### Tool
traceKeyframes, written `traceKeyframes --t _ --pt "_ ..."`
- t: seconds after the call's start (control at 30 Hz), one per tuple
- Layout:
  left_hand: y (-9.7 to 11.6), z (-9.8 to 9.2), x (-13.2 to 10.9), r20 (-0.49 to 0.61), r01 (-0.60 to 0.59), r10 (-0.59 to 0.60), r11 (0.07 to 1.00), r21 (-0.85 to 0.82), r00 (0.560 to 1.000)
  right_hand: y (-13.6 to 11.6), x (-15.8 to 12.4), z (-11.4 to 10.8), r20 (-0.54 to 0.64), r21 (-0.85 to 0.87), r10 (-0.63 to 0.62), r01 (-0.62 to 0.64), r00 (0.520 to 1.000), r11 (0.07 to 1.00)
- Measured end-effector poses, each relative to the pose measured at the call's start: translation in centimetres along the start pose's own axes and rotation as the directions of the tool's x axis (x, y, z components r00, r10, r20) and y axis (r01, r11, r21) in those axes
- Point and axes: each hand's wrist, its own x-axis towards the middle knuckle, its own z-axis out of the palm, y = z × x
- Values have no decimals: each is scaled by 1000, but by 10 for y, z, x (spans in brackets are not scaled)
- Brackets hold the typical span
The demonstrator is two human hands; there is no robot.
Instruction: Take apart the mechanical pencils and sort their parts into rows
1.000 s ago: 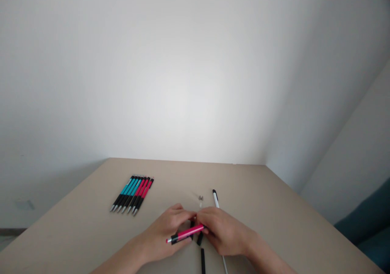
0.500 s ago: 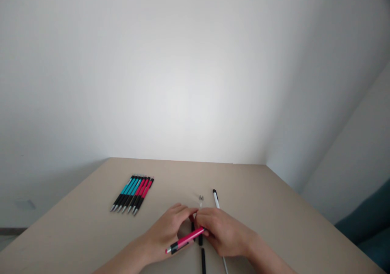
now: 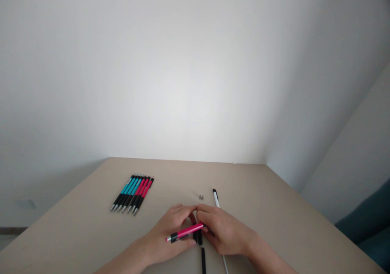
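Observation:
My right hand (image 3: pixel 221 230) is closed on a pink pen barrel (image 3: pixel 186 232) with a black clip, which points left across my left hand. My left hand (image 3: pixel 170 229) curves around a short black pen grip (image 3: pixel 195 234), thumb near its lower end and a curled finger near its upper end. A second black grip (image 3: pixel 200 237) lies right beside it, partly covered by the right fingers. Another black grip (image 3: pixel 203 261) lies closer to me. Two small metal pen tips (image 3: pixel 201 197) sit beyond my fingertips, which meet at the top.
A white pen (image 3: pixel 215 197) with a black end lies partly under my right hand; a thin white rod (image 3: pixel 225 264) shows below it. Several blue and pink pens (image 3: pixel 132 195) lie in a row at left. White walls (image 3: pixel 189 83) border the table (image 3: pixel 274 213); dark teal fabric (image 3: pixel 370 221) hangs at right.
The pink barrel has risen slightly and lies flatter. My left thumb now shows below it, and the black grip by my left hand has shifted a little to the right.

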Motion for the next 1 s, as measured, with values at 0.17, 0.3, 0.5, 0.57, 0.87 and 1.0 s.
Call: traceKeyframes --t 0.17,0.3,0.5,0.57,0.87,1.0 --pt "-2 4 0 -14 17 -17 1000 -11 1000 2 0 2 -22 -29 7 -8 1000 1000" --pt "-2 5 0 -30 63 -63 998 -17 998 4 -1 3 -39 -66 30 -32 999 997" --pt "-1 6 2 -32 81 -83 996 -40 996 7 -1 4 -44 -111 79 -84 996 990" --pt "0 7 3 -38 79 -80 996 -33 996 7 -2 5 -45 -118 93 -98 995 988" --pt "6 12 7 -47 114 -111 992 59 993 9 -3 7 -54 -119 114 -119 992 986" --pt "3 16 7 -64 115 -112 992 59 992 10 -3 8 -62 -116 108 -115 992 987"
